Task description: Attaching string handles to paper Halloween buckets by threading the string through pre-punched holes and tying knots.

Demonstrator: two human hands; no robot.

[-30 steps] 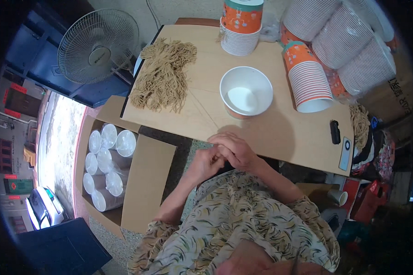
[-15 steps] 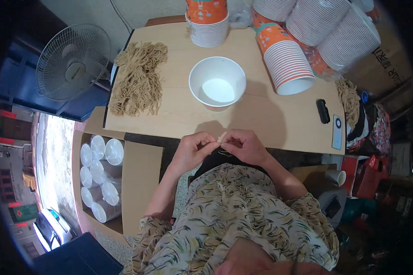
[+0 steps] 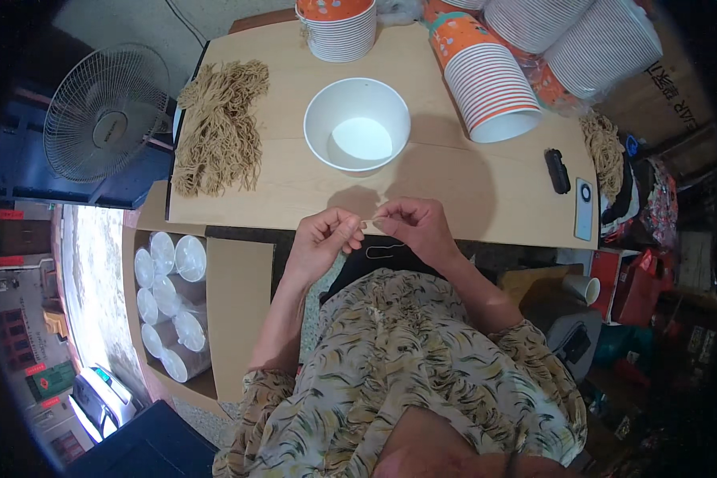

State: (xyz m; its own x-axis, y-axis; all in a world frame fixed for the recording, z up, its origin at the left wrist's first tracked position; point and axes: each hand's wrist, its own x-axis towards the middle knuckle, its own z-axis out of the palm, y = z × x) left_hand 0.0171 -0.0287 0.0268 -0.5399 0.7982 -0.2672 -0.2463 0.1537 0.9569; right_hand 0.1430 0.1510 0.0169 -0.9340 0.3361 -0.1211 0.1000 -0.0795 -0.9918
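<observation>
Just off the table's near edge, my left hand (image 3: 321, 243) and my right hand (image 3: 419, 231) are both closed, fingertips pinching a thin tan cord (image 3: 367, 221) with a short piece showing between them. Below, a pale thin loop (image 3: 385, 247) shows against dark cloth over my lap; whether it belongs to the same cord I cannot tell. Beyond my hands stands a large white paper tub (image 3: 357, 131), upright, nothing visible inside. A loose heap of tan cords (image 3: 221, 131) lies at the table's left, apart from my hands.
The wooden table (image 3: 295, 203) carries stacked orange and white tubs (image 3: 490, 84), a black object (image 3: 558, 171) and a pale blue flat item (image 3: 584, 209). A fan (image 3: 110, 119) stands at left. Below it sits an open carton (image 3: 239, 319) of wrapped white tubs.
My hands have drawn slightly apart, with the left turned more upright. More of the thin loop shows below them. The whole view has shifted a little.
</observation>
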